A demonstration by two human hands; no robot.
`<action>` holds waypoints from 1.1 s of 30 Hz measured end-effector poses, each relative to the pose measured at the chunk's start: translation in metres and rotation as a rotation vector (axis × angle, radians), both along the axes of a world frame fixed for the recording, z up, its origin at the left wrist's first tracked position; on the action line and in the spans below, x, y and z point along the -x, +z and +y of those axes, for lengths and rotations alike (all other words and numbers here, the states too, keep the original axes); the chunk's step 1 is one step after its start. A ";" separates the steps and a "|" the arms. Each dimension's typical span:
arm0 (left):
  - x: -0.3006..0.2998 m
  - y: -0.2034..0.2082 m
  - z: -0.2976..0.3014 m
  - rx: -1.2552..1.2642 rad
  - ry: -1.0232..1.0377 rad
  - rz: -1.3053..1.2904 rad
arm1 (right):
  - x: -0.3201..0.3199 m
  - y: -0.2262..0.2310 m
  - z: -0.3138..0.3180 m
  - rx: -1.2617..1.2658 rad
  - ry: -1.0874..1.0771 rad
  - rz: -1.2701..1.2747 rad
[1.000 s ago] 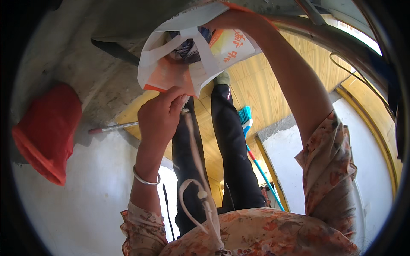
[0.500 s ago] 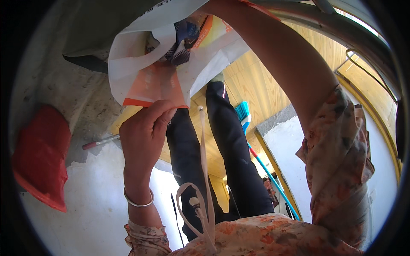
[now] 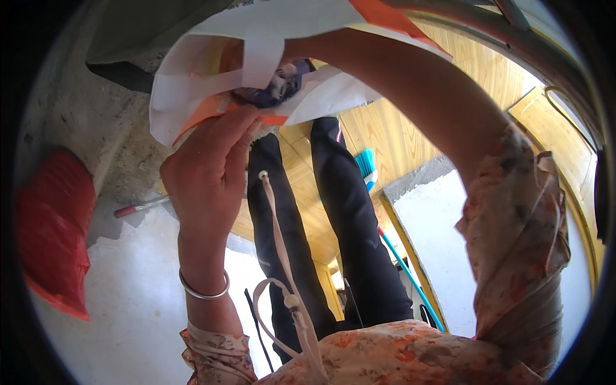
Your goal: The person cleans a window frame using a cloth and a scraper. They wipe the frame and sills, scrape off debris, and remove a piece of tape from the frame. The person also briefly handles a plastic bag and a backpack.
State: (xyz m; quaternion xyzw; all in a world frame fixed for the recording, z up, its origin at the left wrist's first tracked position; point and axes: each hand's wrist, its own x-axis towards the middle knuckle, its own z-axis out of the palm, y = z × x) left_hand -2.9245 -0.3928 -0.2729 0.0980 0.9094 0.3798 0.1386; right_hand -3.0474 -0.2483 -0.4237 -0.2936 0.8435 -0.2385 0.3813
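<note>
A white and orange carrier bag (image 3: 212,38) is held up at the top of the view with its mouth open toward me. My left hand (image 3: 205,167) pinches the bag's near rim between thumb and fingers. My right forearm (image 3: 398,74) crosses from the right and goes into the bag, passing behind its white handle strip. The fingers of that hand are hidden inside. Dark, crumpled, patterned contents (image 3: 276,86) show in the bag's mouth; I cannot make out what they are.
A red bag (image 3: 56,224) lies at the left, near a red-handled tool (image 3: 131,209). Below are my dark-trousered legs (image 3: 346,218). A blue broom (image 3: 365,163) lies on the wooden floor to their right. A curved metal bar (image 3: 507,45) runs across the upper right.
My left hand has risen slightly with the rim, tipping the bag's near side up. My right arm has shifted lower and reaches further left inside the bag.
</note>
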 end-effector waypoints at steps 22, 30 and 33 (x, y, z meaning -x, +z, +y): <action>-0.027 0.001 -0.019 -0.034 -0.050 0.051 | -0.011 0.012 0.035 -0.014 0.109 -0.014; -0.026 0.001 -0.013 -0.069 0.022 0.036 | -0.027 -0.018 -0.003 -0.031 0.132 0.026; -0.019 -0.005 -0.011 -0.126 0.018 0.079 | -0.016 -0.024 0.005 -0.090 0.132 0.058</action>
